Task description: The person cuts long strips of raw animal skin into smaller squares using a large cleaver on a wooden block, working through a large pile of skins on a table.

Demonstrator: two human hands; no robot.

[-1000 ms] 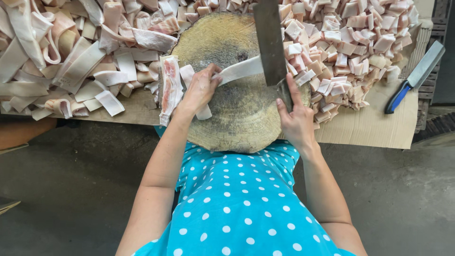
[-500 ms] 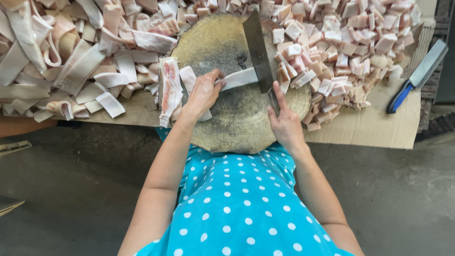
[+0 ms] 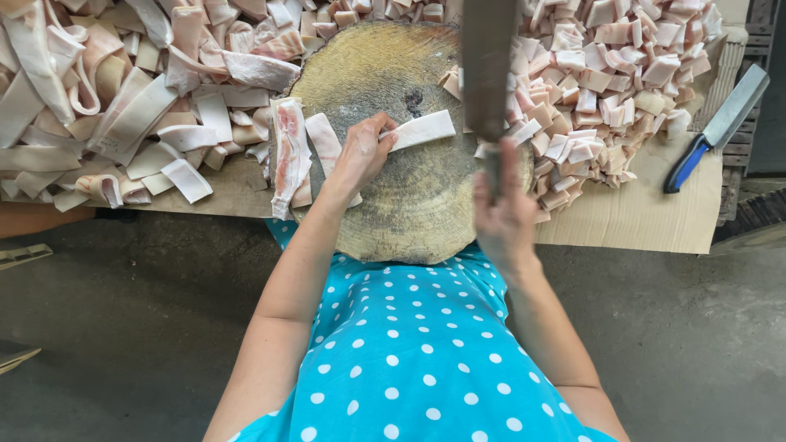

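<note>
My left hand (image 3: pixel 361 153) pins a pale strip of pork skin (image 3: pixel 423 129) flat on a round wooden chopping block (image 3: pixel 413 205). My right hand (image 3: pixel 503 217) grips the handle of a cleaver (image 3: pixel 487 65), whose broad blade is raised and blurred above the block, to the right of the strip's free end. More long strips (image 3: pixel 291 151) lie over the block's left edge beside my left wrist.
Long uncut strips (image 3: pixel 106 106) are piled at left, small cut squares (image 3: pixel 606 74) at right, all on cardboard (image 3: pixel 639 217) over the table. A second cleaver with a blue handle (image 3: pixel 714 129) lies at the far right edge. Bare concrete floor lies below.
The cleaver has swung from resting low against the strip to a raised position. My right hand has lifted and shifted right. My left hand stays holding the strip.
</note>
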